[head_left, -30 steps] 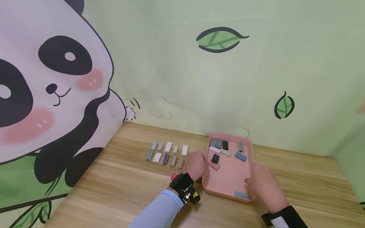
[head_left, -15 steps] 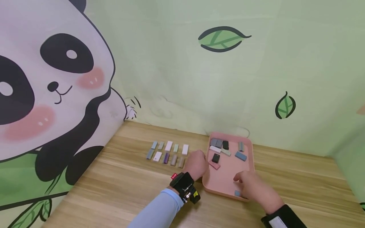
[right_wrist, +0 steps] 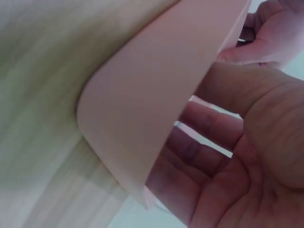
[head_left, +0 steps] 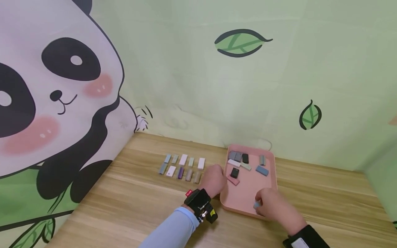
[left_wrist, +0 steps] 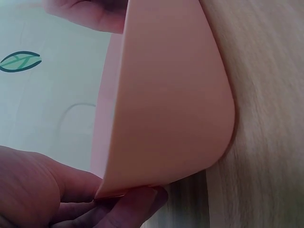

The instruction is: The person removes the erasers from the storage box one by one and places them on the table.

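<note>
A pink tray point(head_left: 238, 196) holds several small rectangular blocks, among them a black one point(head_left: 234, 173), a pink one point(head_left: 233, 179) and a blue one point(head_left: 262, 170). My left hand point(head_left: 214, 179) grips the tray's left wall; in the left wrist view, fingers and thumb pinch its rim. Over the near right corner, my right hand point(head_left: 276, 206) reaches into the tray with a small light-blue block point(head_left: 256, 204) at its thumb and fingertips. In the right wrist view, the tray wall point(right_wrist: 137, 95) hides those fingertips and the block.
Left of the tray, more small blocks lie in two rows on the wooden table, including a purple one point(head_left: 180, 173) and a white one point(head_left: 201, 163). Behind the table hangs a pale green backdrop point(head_left: 186, 86) printed with a panda and leaves.
My right hand has moved left from the tray's right edge, then lowered its fingers onto the light-blue block in the near corner. The left hand keeps its place on the tray.
</note>
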{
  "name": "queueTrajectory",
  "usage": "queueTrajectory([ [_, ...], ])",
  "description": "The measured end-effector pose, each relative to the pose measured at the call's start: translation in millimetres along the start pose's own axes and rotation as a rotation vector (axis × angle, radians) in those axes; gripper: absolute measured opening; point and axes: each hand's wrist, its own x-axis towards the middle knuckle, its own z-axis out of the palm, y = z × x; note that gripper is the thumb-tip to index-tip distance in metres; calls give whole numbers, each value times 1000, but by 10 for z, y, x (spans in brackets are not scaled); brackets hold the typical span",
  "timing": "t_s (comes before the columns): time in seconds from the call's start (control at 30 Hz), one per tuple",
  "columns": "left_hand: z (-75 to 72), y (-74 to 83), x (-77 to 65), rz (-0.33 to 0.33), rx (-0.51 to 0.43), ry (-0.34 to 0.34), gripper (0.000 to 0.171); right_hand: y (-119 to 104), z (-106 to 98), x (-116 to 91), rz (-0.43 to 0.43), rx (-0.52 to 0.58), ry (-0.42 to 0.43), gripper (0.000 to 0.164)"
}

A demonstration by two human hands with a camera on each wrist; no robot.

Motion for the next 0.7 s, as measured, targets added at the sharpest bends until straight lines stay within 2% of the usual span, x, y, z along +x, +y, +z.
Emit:
queueTrajectory([
  [0.17, 4, -19, -2, 29, -3, 21, 18, -17, 78, 34, -47, -12, 23, 10],
  [0.33, 22, -19, -4, 54, -14, 18, 19, 3, 85, 52, -39, 10, 29, 11],
  [0.47, 24, -32, -18, 80, 27, 53, 19, 33, 38, 54, -20, 71, 35, 13],
  [0.6, 17, -45, -18, 107, 53, 70, 21, 114, -95, 54, -32, 128, 101, 19],
  [0.7, 10, -38, -13, 98, 41, 56, 22, 246, -276, 74, -45, 146, 196, 24],
])
